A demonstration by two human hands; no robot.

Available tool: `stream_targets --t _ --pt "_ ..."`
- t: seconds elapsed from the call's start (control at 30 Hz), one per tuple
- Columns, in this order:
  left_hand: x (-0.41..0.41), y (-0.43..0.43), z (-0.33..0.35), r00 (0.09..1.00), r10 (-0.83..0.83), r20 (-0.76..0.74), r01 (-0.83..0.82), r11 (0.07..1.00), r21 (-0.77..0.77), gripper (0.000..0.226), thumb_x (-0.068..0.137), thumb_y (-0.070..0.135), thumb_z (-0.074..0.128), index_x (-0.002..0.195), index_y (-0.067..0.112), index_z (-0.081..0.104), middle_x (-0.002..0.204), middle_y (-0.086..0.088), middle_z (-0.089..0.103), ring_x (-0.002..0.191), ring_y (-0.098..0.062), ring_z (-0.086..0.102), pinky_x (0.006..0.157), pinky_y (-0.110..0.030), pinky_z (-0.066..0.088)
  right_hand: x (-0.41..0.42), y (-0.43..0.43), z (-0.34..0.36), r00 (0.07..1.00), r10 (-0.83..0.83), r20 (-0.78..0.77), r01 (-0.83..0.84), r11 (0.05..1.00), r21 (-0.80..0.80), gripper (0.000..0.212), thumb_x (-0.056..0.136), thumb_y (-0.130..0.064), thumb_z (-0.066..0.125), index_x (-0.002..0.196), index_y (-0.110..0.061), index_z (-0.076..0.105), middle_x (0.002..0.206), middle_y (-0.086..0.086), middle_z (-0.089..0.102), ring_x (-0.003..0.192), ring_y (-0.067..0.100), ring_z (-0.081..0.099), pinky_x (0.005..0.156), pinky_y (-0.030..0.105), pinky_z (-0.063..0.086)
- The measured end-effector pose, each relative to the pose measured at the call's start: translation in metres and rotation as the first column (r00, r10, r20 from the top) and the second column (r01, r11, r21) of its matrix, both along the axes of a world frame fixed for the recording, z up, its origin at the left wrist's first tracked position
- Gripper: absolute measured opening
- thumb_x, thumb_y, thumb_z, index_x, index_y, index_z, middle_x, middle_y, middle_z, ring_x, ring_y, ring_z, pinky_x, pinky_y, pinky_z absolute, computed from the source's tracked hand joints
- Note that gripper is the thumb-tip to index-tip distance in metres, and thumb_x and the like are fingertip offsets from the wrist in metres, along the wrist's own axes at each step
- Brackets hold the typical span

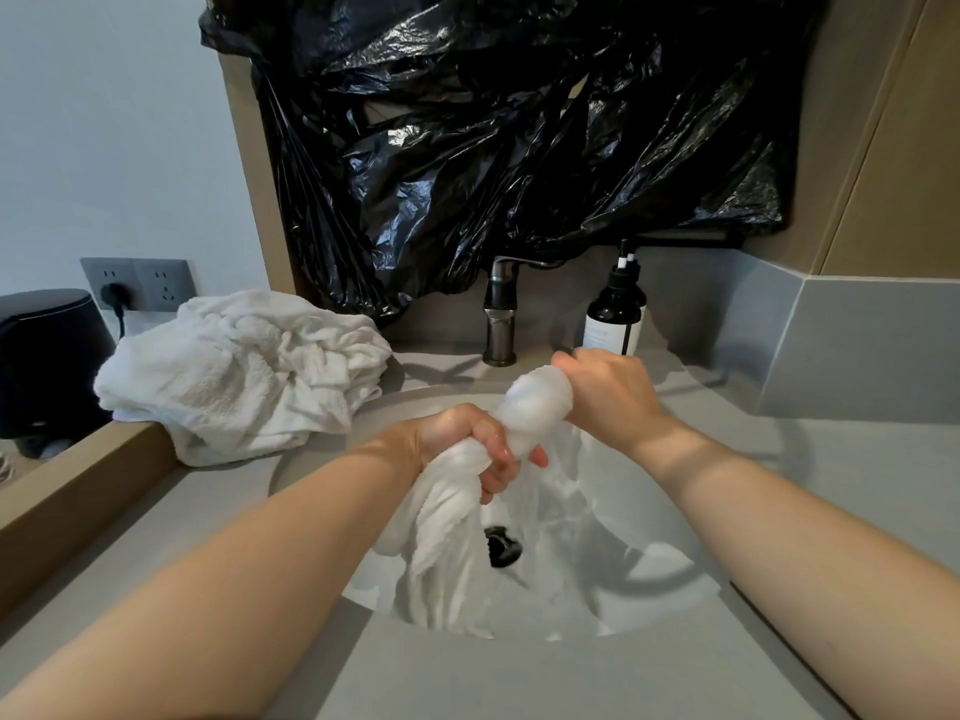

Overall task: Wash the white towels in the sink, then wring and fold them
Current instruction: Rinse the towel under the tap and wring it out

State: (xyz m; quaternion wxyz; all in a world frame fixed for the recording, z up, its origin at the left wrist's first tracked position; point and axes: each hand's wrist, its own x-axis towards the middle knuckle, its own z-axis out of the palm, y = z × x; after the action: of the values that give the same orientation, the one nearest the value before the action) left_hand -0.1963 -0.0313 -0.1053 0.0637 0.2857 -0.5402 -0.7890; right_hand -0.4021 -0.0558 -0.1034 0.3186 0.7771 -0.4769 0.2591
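Observation:
A wet white towel (530, 413) is twisted into a thick rope above the round white sink (649, 589). My left hand (467, 439) grips its lower part, and the loose end (441, 553) hangs from there into the basin. My right hand (608, 387) grips the upper end, higher and further back. A pile of more white towels (244, 371) lies crumpled on the counter left of the sink. The black drain (501, 548) shows in the basin bottom.
A dark metal faucet (501, 314) stands behind the sink, a dark pump bottle (615, 309) to its right. Black plastic sheeting (519, 137) covers the wall above. A dark appliance (47, 356) and wall sockets (137, 283) are at far left. Grey countertop (519, 678) surrounds the basin.

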Motion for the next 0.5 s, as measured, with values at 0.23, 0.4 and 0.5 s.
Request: stream_targets --t 0.23,0.4,0.5 --pt "-0.002 0.006 0.002 0.993 0.117 0.013 -0.115 0.99 -0.08 0.071 0.043 0.035 0.094 0.092 0.01 0.05 0.063 -0.001 0.056 0.052 -0.012 0.054 0.053 -0.024 0.049 0.005 0.004 0.013 1.0 0.005 0.01 -0.006 0.999 0.034 0.033 0.051 -0.017 0.081 0.062 -0.014 0.05 0.052 0.002 0.05 0.044 0.027 0.053 0.042 0.021 0.024" --pt "0.0 0.009 0.02 0.991 0.124 -0.049 -0.133 0.957 -0.258 0.094 0.054 0.051 0.09 0.126 0.008 0.048 0.11 -0.014 0.071 0.099 -0.028 0.07 0.08 -0.034 0.056 0.01 0.017 0.045 0.987 -0.158 -0.013 0.157 0.959 0.236 0.025 0.087 -0.037 0.056 0.086 -0.02 0.038 0.091 0.002 0.061 0.085 0.029 0.062 0.057 0.031 0.028" --pt "-0.005 0.01 0.03 0.97 0.239 -0.036 -0.235 0.899 -0.369 0.077 0.067 0.033 0.082 0.13 0.006 0.048 0.098 -0.011 0.073 0.087 -0.023 0.071 0.072 -0.032 0.056 0.017 0.019 0.055 0.968 -0.249 0.009 0.235 0.925 0.298 0.029 0.084 -0.039 0.059 0.089 -0.02 0.038 0.094 0.0 0.061 0.086 0.026 0.06 0.06 0.031 0.032"
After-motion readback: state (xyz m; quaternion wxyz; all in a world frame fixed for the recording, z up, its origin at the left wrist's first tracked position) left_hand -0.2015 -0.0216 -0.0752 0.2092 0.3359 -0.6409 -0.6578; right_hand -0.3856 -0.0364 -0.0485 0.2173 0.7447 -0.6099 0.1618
